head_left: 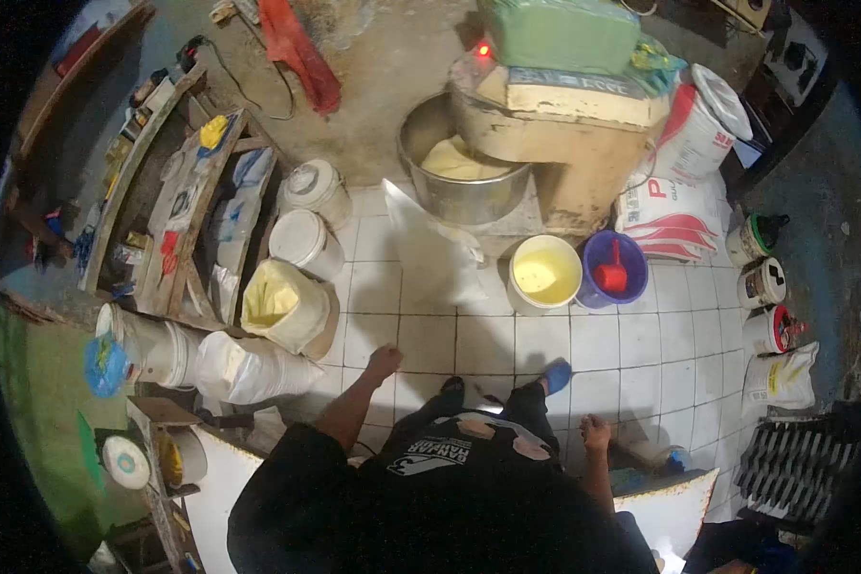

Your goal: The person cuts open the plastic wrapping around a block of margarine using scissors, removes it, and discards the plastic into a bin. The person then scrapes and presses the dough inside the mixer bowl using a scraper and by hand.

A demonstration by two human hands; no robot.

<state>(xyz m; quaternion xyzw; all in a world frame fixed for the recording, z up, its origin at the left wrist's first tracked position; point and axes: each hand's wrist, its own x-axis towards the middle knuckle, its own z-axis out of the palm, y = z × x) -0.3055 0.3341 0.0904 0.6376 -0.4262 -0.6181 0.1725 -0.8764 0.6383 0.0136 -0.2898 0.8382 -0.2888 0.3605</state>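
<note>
My left hand point(386, 361) hangs over the white tiled floor with its fingers curled in, and nothing shows in it. On the other side of my body, my right hand point(596, 432) is also loosely closed, near the corner of a white tabletop point(674, 496). Neither hand touches an object. Ahead stands a large mixer point(545, 134) whose steel bowl point(430, 196) holds pale dough point(459, 160). A white sack point(430, 244) stands in front of the bowl. Beside it are a white bucket with yellowish contents point(543, 277) and a purple bucket point(625, 294) with a red scoop point(611, 275) inside.
Lidded white buckets point(306, 241), an open bag-lined container point(282, 301) and a white sack point(249, 368) line the left, below wooden shelves point(177, 201). Large printed sacks point(674, 206) stand right of the mixer. Small tubs point(763, 284) and a black rack point(784, 469) sit far right.
</note>
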